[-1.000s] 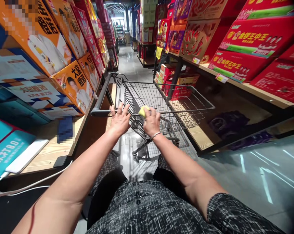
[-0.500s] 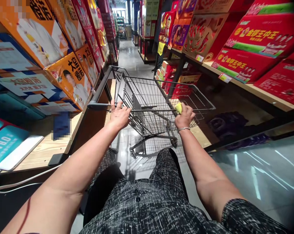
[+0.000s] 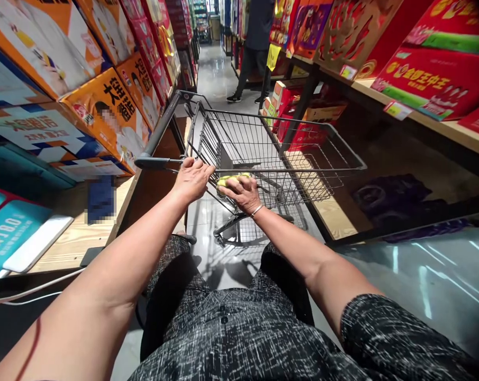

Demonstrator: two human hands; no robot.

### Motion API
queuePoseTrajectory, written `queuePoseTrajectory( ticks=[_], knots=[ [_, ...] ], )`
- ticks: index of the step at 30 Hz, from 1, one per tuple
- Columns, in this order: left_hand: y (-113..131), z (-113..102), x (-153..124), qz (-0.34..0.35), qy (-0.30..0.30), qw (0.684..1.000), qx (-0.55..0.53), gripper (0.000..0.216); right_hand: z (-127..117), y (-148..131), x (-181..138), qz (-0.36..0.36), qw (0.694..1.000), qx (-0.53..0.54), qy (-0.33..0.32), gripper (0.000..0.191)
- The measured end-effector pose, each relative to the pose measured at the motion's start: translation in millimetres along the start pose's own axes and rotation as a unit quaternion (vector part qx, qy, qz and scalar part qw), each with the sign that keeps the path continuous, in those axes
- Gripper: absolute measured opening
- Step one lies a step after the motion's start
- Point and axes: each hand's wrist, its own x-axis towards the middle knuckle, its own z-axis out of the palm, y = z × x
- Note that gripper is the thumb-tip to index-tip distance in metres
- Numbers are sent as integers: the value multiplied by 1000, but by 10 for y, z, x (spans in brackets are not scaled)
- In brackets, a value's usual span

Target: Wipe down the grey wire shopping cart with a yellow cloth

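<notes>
Left hand (image 3: 193,180) is curled round the near rail of the cart (image 3: 243,143), right hand (image 3: 242,193) clamped on a yellow cloth (image 3: 226,180) pressed there; cart should be held steady while rubbed.

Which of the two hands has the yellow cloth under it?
The right hand, with the wrist bangle, covers the yellow cloth; the bare left hand grips the shopping cart.

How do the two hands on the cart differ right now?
The left hand grips the cart directly at its near rim; the right hand covers a yellow cloth pressed to that rim. The right hand wears a thin bracelet; the left hand's wrist is bare. Both rest on the same rim, close together.
</notes>
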Motion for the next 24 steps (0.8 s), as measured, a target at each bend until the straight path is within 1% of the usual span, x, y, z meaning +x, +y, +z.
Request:
queuePoseTrajectory(
  ticks=[2,5,7,9,11,13,14,15,16,18,19,20,21,22,23,24],
  knots=[
    [-39,18,12,-5,6,1000,-7,42,161,112,-227,-1,995,-1,-102,41],
    [-82,37,29,-14,14,999,-34,42,373,252,-583,29,964,-10,-264,45],
    [-109,50,41,-14,13,999,-49,44,470,311,-740,42,944,-16,-326,43],
    [-143,72,52,-13,12,999,-47,45,523,332,-794,44,937,-18,-346,39],
    [-183,101,63,-12,12,999,-34,47,531,304,-740,37,937,-17,-347,35],
    [-223,128,73,-11,13,1000,-25,51,500,221,-585,25,939,-13,-343,34],
    [-239,137,76,-10,13,1000,-23,53,475,161,-473,16,943,-10,-331,35],
    [-252,141,79,-10,13,1000,-22,56,450,93,-345,3,952,-4,-306,37],
    [-261,140,81,-10,14,1000,-22,57,428,21,-207,-12,964,4,-265,39],
    [-269,126,82,-12,11,1000,-19,57,414,-112,66,-47,986,25,-157,42],
    [-271,116,82,-13,8,1000,-18,55,426,-163,177,-62,992,35,-105,42],
    [-273,107,83,-15,5,1000,-18,54,452,-199,259,-75,994,43,-67,40],
    [-277,101,85,-17,1,1000,-20,54,489,-218,300,-82,994,49,-52,39],
    [-283,99,87,-19,-3,1000,-23,54,533,-218,298,-87,993,52,-57,38],
    [-292,102,92,-21,-6,999,-27,54,582,-201,251,-87,992,53,-80,37],
    [-304,110,98,-23,-9,999,-32,55,631,-168,163,-81,988,50,-125,38]
  ],
)
